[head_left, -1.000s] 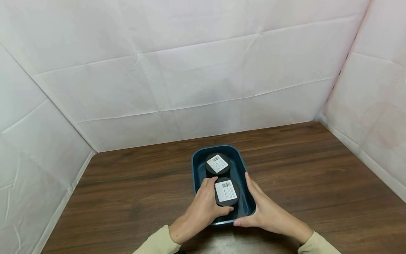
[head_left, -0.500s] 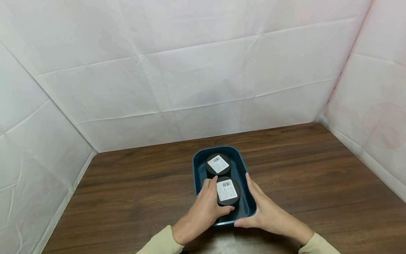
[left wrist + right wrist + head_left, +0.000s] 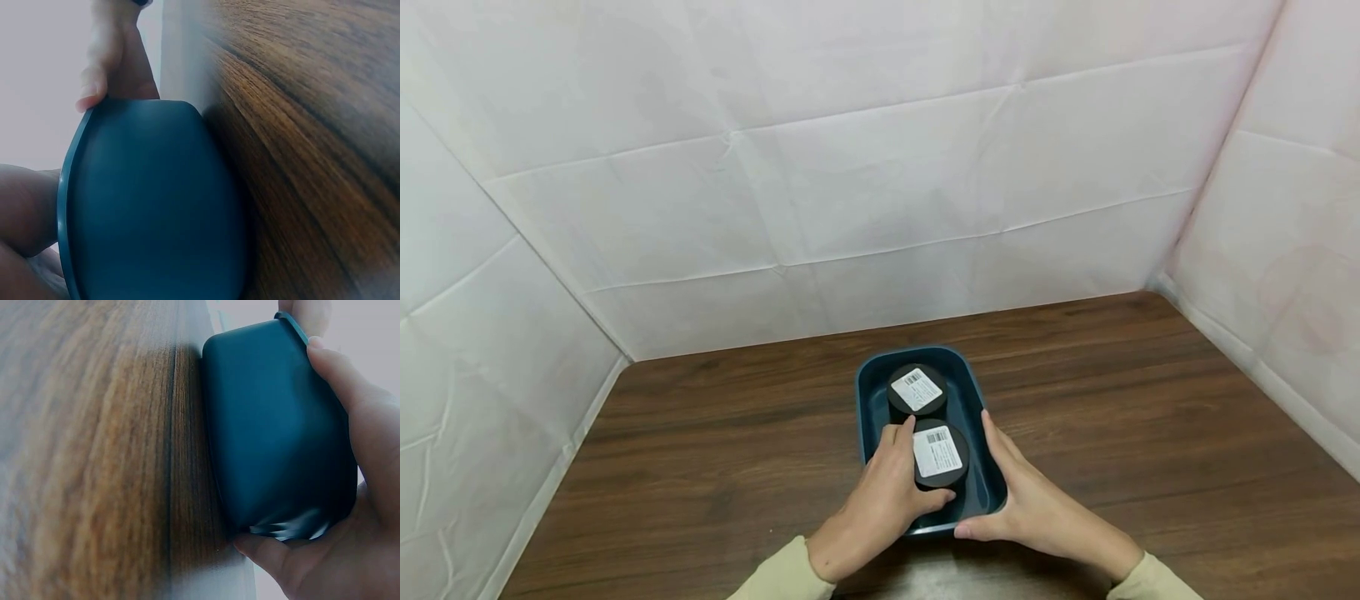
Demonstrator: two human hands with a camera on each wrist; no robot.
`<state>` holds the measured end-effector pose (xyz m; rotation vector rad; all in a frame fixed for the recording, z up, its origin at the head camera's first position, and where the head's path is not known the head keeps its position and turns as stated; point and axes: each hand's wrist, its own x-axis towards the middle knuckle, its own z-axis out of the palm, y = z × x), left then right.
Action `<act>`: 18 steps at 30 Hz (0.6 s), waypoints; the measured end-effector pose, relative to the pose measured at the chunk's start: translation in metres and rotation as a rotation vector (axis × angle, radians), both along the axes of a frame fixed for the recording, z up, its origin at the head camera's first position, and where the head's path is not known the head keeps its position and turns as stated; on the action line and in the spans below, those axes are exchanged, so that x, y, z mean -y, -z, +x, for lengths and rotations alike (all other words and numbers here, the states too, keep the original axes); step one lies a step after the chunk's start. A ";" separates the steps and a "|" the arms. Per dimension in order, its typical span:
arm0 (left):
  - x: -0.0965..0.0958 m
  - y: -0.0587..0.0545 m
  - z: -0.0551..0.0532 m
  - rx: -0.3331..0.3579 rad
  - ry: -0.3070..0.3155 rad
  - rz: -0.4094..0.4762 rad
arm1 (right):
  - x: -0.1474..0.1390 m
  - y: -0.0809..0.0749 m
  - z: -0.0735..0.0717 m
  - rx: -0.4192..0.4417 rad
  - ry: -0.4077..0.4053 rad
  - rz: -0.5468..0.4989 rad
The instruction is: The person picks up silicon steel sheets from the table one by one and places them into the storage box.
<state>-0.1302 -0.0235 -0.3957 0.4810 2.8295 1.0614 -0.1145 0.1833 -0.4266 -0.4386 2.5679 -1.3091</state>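
Observation:
A dark teal rectangular tray (image 3: 958, 396) sits on the table with two round black lidded containers inside, each with a white barcode label on top. My left hand (image 3: 880, 496) reaches over the tray's left rim and grips the near container (image 3: 938, 454), thumb at its near side and fingers around its left side. Behind it stands the far container (image 3: 917, 388), close to those fingers. My right hand (image 3: 1037, 504) grips the tray's near right corner, thumb at the front edge and fingers along the right side. In the right wrist view, the right hand's thumb and fingers spread over the tray's outer wall (image 3: 269, 425).
The dark wood-grain table (image 3: 715, 433) extends on both sides of the tray. White sheeting (image 3: 850, 167) rises behind the table and along its left and right sides.

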 end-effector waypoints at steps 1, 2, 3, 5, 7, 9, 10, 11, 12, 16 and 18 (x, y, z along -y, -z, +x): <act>0.000 0.000 0.000 -0.004 0.001 0.000 | 0.000 0.000 0.000 0.000 0.000 -0.002; 0.000 0.000 0.000 -0.007 0.003 0.001 | 0.000 0.001 0.000 0.001 -0.001 -0.005; 0.000 0.001 0.001 -0.011 0.005 -0.001 | 0.000 0.001 0.001 0.003 -0.002 -0.008; 0.000 0.001 0.001 -0.016 0.006 0.000 | 0.001 0.001 0.001 0.007 -0.003 -0.012; 0.000 0.001 0.002 -0.020 0.005 0.002 | 0.002 0.001 0.001 0.011 -0.002 -0.014; 0.001 0.000 0.003 -0.021 0.005 0.007 | 0.002 0.000 0.001 0.010 -0.004 -0.013; 0.002 0.000 0.003 -0.018 0.007 0.011 | 0.003 0.000 0.001 0.008 -0.004 -0.011; 0.003 -0.001 0.004 -0.013 0.009 0.016 | 0.003 0.000 0.000 0.007 -0.005 -0.010; 0.004 -0.002 0.004 -0.011 0.014 0.021 | 0.003 0.000 0.000 0.006 -0.006 -0.009; 0.010 -0.008 0.006 0.035 0.025 0.056 | 0.003 -0.001 0.000 0.003 -0.007 -0.005; 0.014 -0.013 0.007 0.057 0.028 0.075 | 0.003 -0.001 0.001 0.000 -0.007 -0.005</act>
